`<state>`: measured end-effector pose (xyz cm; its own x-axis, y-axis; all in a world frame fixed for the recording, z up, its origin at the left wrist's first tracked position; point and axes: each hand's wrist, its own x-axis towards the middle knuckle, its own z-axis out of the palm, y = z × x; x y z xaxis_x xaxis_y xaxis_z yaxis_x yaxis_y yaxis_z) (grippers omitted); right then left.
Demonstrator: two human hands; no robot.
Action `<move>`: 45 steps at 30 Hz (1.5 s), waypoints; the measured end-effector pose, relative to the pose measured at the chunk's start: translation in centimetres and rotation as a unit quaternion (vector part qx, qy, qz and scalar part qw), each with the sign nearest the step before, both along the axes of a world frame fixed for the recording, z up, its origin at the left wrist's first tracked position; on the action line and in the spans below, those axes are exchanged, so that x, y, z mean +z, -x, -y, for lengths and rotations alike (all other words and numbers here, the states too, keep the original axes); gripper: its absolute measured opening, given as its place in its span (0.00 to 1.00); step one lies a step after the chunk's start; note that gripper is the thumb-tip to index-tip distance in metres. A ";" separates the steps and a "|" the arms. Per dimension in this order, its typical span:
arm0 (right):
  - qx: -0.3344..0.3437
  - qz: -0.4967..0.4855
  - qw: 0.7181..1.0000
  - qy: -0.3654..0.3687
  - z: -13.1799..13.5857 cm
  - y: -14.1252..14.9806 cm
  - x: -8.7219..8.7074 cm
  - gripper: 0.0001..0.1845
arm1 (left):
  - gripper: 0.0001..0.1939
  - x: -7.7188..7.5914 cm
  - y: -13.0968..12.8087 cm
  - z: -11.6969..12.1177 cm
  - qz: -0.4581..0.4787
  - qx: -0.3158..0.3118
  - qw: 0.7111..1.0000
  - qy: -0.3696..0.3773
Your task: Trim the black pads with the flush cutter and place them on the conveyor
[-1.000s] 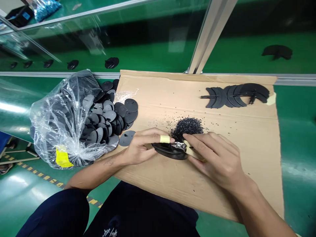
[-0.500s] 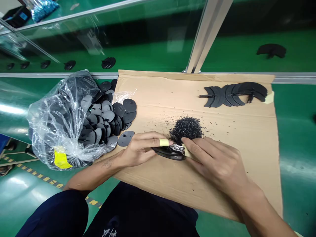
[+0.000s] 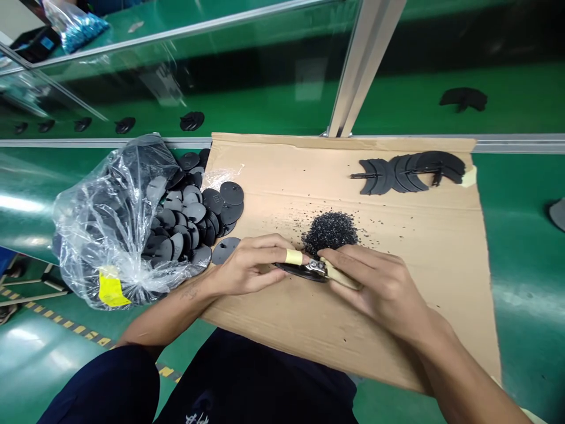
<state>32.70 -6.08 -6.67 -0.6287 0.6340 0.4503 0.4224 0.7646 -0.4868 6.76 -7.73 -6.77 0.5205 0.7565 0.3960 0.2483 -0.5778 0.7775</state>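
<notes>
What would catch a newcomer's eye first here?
First, the left hand, one finger taped, holds a black plastic piece against small metal snips in the right hand. Just above sits a heap of black plastic bits on flattened cardboard, with a clear bag of black discs to the left.

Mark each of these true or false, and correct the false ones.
1. The left hand has pale yellow tape around a finger. True.
2. Black granules lie heaped on the cardboard sheet. True.
3. The right hand rests empty on the cardboard. False: it holds metal snips with a tape-wrapped handle.
4. The clear plastic bag lies right of the cardboard. False: it lies to the left, with black discs spilling beside it.
</notes>
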 end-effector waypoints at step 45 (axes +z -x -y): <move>0.007 -0.013 1.000 0.027 3.2 1.7 -0.7 0.11 | 0.11 5.2 4.1 -11.3 -0.222 0.101 0.964 -0.105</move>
